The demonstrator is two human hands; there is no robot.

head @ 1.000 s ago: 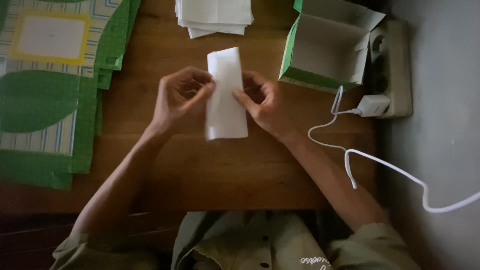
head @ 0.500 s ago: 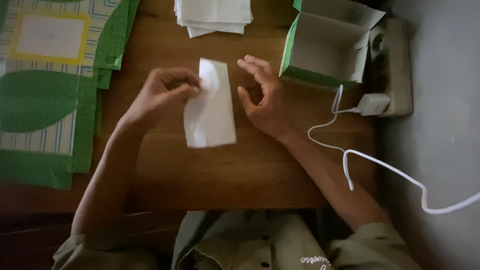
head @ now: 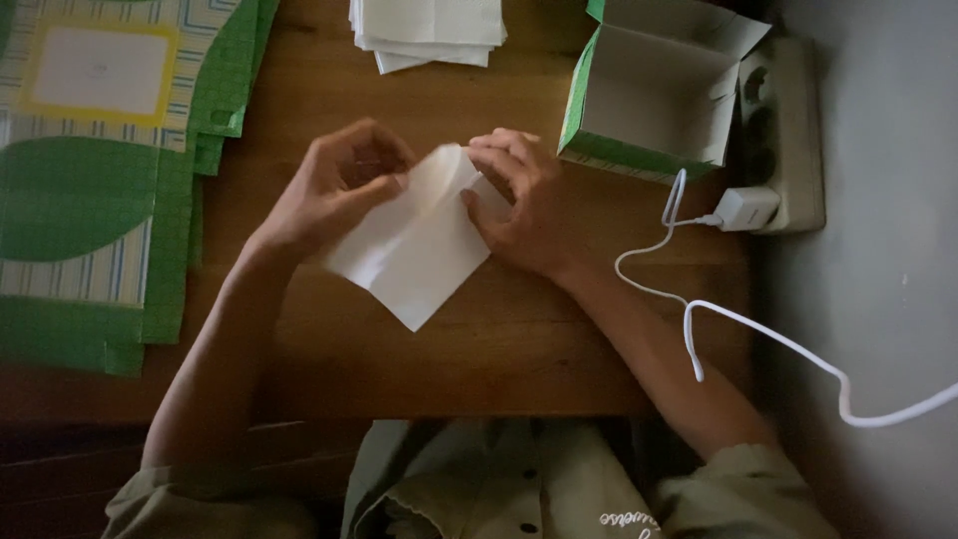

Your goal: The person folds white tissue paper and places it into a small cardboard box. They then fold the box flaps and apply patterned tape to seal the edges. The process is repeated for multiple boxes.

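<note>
A white paper sheet (head: 414, 245) lies tilted over the middle of the wooden table (head: 499, 359), its lower corner pointing toward me. My left hand (head: 334, 190) pinches its upper left edge with thumb and fingers. My right hand (head: 519, 205) grips the upper right part, fingertips on the top corner. Both hands meet at the sheet's top edge.
A stack of white paper sheets (head: 429, 30) lies at the table's far edge. An open green and white carton (head: 654, 95) stands at the upper right. Flattened green cartons (head: 95, 170) cover the left side. A power strip (head: 788, 130) with a white charger (head: 743, 208) and cable (head: 758, 334) lies at right.
The sheet stood upright between both hands, then swung to the left as my right hand let go. Now it is turned diagonal and both hands hold its top.
</note>
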